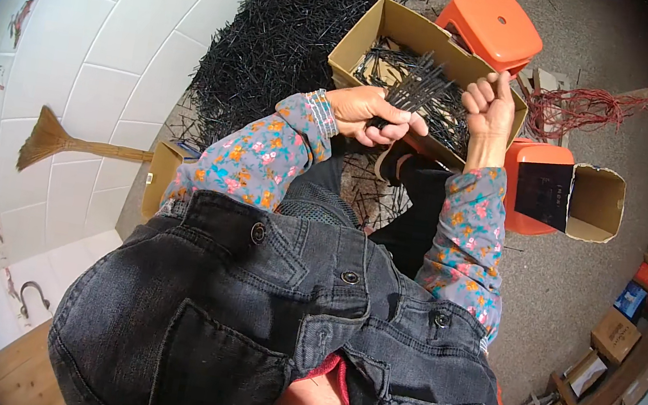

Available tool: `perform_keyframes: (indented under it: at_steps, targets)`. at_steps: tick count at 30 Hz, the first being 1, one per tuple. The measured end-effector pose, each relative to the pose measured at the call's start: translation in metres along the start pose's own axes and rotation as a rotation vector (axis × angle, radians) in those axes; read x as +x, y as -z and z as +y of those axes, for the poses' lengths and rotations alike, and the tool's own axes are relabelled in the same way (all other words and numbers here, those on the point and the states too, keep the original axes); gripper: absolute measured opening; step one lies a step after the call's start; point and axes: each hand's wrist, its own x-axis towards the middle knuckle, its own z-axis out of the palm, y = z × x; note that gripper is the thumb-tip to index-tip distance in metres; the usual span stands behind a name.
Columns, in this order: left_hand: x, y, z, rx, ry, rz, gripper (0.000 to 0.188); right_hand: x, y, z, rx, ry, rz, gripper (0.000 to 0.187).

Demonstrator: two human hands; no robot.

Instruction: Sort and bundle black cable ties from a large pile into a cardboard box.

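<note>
My left hand (377,116) is closed round a bundle of thin black sticks (419,86), whose ends fan up and to the right. Their exact kind is unclear. The bundle is over the near side of an open cardboard box (357,35), which has more such black sticks lying loose inside. By the box's right end is my right hand (490,108), raised, fingers curled in and thumb up. Whatever its fingers may hold does not show.
A large heap of black sticks (283,23) lies on the floor behind my left arm. Orange stools (494,23) stand beyond the box and right of it, one near an open carton (595,203). Red strands (593,112) lie far right. A broom (59,142) leans left.
</note>
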Motion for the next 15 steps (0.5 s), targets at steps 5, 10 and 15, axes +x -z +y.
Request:
perform_keyframes:
  at_steps: [5, 10, 15]
  targets:
    - [-0.002, -0.003, 0.005, -0.048, -0.06, 0.026, 0.037, -0.021, -0.047, 0.019, -0.426, -0.207, 0.077, 0.028]
    - [-0.001, -0.001, 0.006, -0.025, -0.138, 0.086, 0.035, -0.022, -0.049, 0.033, -0.768, -0.234, 0.013, 0.018]
    - [-0.003, 0.0, 0.008, -0.024, -0.234, 0.235, 0.031, -0.023, -0.048, 0.027, -0.682, -0.224, -0.012, 0.016]
